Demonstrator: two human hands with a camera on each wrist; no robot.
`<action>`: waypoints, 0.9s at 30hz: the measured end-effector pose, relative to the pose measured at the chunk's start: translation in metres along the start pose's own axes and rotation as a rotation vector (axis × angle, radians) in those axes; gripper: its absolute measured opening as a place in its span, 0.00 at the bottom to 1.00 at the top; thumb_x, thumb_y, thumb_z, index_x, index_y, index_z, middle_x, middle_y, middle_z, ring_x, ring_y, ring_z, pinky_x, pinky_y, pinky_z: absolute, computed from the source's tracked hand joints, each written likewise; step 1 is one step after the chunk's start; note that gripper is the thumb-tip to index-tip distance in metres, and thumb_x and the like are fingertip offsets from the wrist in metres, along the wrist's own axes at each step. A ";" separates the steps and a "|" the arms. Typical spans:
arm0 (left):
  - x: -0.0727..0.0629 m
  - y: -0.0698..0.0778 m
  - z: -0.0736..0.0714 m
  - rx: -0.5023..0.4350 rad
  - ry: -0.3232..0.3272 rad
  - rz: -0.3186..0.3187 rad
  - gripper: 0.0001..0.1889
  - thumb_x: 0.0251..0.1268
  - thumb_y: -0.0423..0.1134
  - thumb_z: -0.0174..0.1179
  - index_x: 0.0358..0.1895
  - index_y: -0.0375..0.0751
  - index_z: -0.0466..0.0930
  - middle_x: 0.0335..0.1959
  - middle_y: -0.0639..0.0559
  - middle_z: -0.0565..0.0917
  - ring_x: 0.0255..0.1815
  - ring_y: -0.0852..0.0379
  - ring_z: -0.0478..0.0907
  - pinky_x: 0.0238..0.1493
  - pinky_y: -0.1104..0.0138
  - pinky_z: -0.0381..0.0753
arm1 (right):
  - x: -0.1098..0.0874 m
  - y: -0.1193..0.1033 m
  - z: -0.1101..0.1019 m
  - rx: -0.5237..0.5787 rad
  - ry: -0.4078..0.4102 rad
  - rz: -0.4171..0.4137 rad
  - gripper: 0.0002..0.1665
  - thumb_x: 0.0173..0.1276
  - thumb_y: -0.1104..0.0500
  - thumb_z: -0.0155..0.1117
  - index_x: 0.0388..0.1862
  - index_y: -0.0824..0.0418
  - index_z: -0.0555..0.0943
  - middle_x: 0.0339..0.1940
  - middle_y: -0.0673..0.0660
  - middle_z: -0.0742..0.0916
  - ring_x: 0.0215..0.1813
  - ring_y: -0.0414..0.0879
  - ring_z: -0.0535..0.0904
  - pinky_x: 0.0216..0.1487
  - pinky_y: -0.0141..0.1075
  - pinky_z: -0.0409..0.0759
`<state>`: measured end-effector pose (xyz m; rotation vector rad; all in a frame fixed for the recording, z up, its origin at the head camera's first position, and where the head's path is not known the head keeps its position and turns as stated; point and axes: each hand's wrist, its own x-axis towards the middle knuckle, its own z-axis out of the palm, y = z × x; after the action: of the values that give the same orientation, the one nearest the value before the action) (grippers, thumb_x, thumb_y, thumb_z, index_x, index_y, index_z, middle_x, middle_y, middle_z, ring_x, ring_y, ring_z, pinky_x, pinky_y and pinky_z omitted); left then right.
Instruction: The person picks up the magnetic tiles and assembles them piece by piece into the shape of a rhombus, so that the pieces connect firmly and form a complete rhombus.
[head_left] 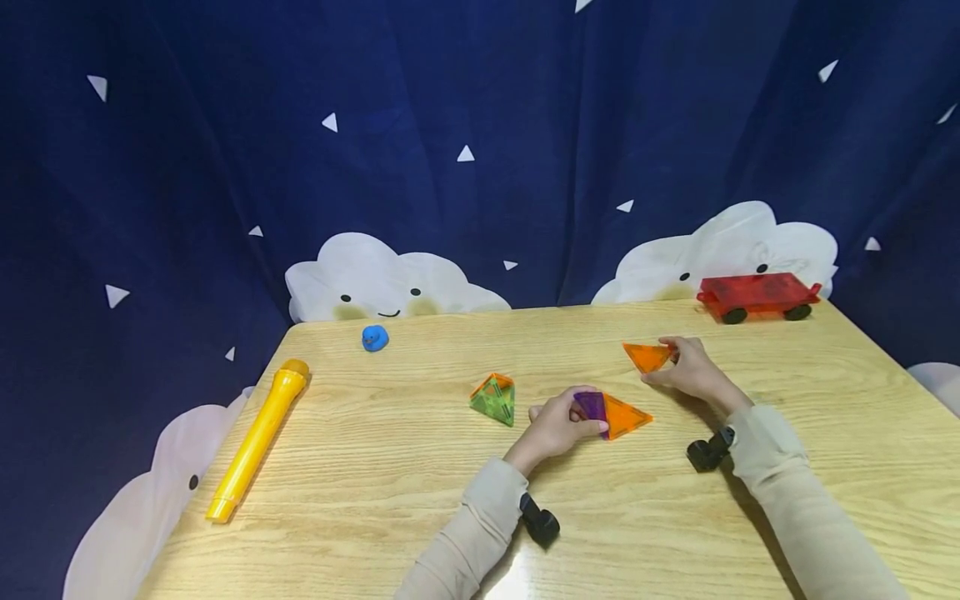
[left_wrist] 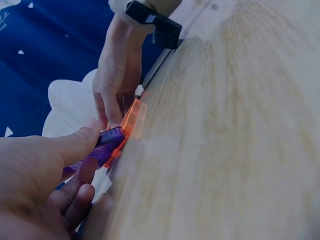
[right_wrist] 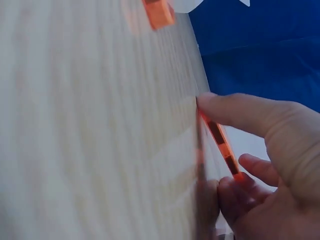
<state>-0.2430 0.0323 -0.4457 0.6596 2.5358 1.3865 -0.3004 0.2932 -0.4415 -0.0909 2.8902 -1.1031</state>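
Observation:
Between its thumb and fingers, my left hand (head_left: 557,427) grips a translucent purple triangular magnetic tile (head_left: 591,405). An orange triangular tile (head_left: 627,417) lies edge to edge with it, pointing right; both also show in the left wrist view, purple tile (left_wrist: 109,142) and orange tile (left_wrist: 131,120). Farther back and to the right, my right hand (head_left: 692,368) pinches another orange triangular tile (head_left: 647,357) by its edges. Seen from the right wrist, that orange tile (right_wrist: 220,137) is tilted close to the tabletop, with the thumb at one end and fingers at the other.
Left of my left hand stands a small green and orange tile pyramid (head_left: 493,403). A red wheeled tile car (head_left: 759,292) is at the back right. Farther left are a blue rubber duck (head_left: 375,337) and a yellow microphone-shaped stick (head_left: 258,442). A dark blue curtain (head_left: 450,83) hangs behind the table.

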 end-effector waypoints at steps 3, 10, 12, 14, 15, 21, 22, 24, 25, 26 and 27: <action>0.001 0.000 0.000 -0.007 0.001 -0.002 0.26 0.59 0.44 0.66 0.62 0.45 0.73 0.26 0.59 0.75 0.28 0.67 0.66 0.42 0.63 0.49 | -0.003 0.001 0.000 0.052 0.024 -0.019 0.49 0.55 0.58 0.73 0.67 0.79 0.59 0.50 0.71 0.65 0.47 0.57 0.67 0.45 0.39 0.69; 0.000 -0.001 0.000 -0.013 0.006 -0.008 0.27 0.58 0.44 0.67 0.62 0.45 0.73 0.26 0.59 0.75 0.28 0.67 0.67 0.42 0.63 0.49 | -0.009 0.004 -0.002 0.152 0.018 -0.049 0.49 0.54 0.64 0.73 0.68 0.78 0.57 0.39 0.63 0.73 0.37 0.44 0.69 0.33 0.27 0.70; 0.000 -0.001 0.001 -0.007 0.005 -0.003 0.27 0.58 0.44 0.67 0.61 0.45 0.73 0.26 0.59 0.76 0.28 0.67 0.67 0.42 0.63 0.49 | -0.011 0.006 -0.003 0.192 0.001 -0.040 0.50 0.55 0.64 0.72 0.70 0.77 0.55 0.39 0.62 0.74 0.36 0.42 0.70 0.33 0.27 0.71; 0.000 -0.001 0.001 -0.001 0.006 -0.001 0.27 0.58 0.44 0.67 0.61 0.45 0.74 0.26 0.60 0.76 0.28 0.68 0.67 0.42 0.64 0.50 | -0.013 0.009 -0.003 0.248 -0.022 -0.029 0.50 0.57 0.65 0.71 0.72 0.75 0.53 0.42 0.62 0.74 0.37 0.39 0.70 0.35 0.27 0.72; 0.000 -0.001 0.001 0.001 0.006 -0.001 0.27 0.58 0.44 0.67 0.61 0.45 0.74 0.26 0.60 0.76 0.28 0.68 0.67 0.42 0.64 0.50 | -0.014 0.009 -0.003 0.284 -0.035 -0.023 0.51 0.57 0.65 0.70 0.72 0.74 0.51 0.44 0.63 0.73 0.37 0.38 0.71 0.35 0.27 0.73; 0.000 -0.001 0.001 -0.002 0.001 -0.002 0.27 0.58 0.44 0.67 0.62 0.45 0.73 0.25 0.60 0.75 0.28 0.68 0.66 0.42 0.63 0.49 | -0.021 0.013 -0.003 0.444 -0.083 -0.054 0.52 0.58 0.71 0.65 0.74 0.70 0.45 0.49 0.62 0.68 0.39 0.36 0.70 0.37 0.27 0.75; 0.000 -0.001 0.001 -0.004 0.000 -0.001 0.27 0.58 0.44 0.66 0.62 0.45 0.73 0.25 0.60 0.75 0.28 0.67 0.66 0.42 0.63 0.49 | -0.023 0.013 -0.003 0.463 -0.091 -0.063 0.52 0.58 0.72 0.65 0.74 0.70 0.44 0.49 0.62 0.68 0.40 0.36 0.70 0.38 0.27 0.76; 0.000 -0.001 0.001 -0.007 -0.003 -0.001 0.27 0.59 0.44 0.66 0.62 0.45 0.73 0.25 0.60 0.75 0.28 0.67 0.66 0.42 0.63 0.49 | -0.025 0.013 -0.003 0.502 -0.112 -0.080 0.54 0.58 0.73 0.64 0.75 0.70 0.43 0.48 0.61 0.68 0.40 0.37 0.70 0.39 0.28 0.77; 0.000 -0.001 0.001 -0.009 -0.004 -0.002 0.28 0.59 0.44 0.66 0.62 0.45 0.73 0.26 0.60 0.75 0.28 0.67 0.66 0.42 0.63 0.49 | -0.027 0.012 -0.003 0.523 -0.123 -0.086 0.54 0.58 0.74 0.63 0.75 0.69 0.42 0.48 0.61 0.69 0.40 0.37 0.70 0.40 0.28 0.78; 0.000 -0.002 0.001 -0.010 -0.004 -0.001 0.28 0.59 0.44 0.66 0.62 0.45 0.72 0.26 0.60 0.75 0.28 0.67 0.66 0.42 0.63 0.48 | -0.027 0.012 -0.002 0.544 -0.132 -0.090 0.55 0.57 0.75 0.63 0.75 0.69 0.41 0.47 0.60 0.69 0.40 0.37 0.71 0.41 0.29 0.78; 0.000 -0.002 0.001 -0.010 -0.004 -0.002 0.27 0.59 0.44 0.66 0.62 0.45 0.73 0.26 0.60 0.76 0.28 0.67 0.66 0.42 0.63 0.48 | -0.028 0.012 -0.002 0.559 -0.138 -0.093 0.55 0.57 0.75 0.63 0.75 0.69 0.40 0.46 0.59 0.70 0.40 0.37 0.71 0.41 0.29 0.78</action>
<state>-0.2437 0.0324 -0.4475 0.6577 2.5243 1.3948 -0.2728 0.3053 -0.4471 -0.2659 2.3752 -1.7902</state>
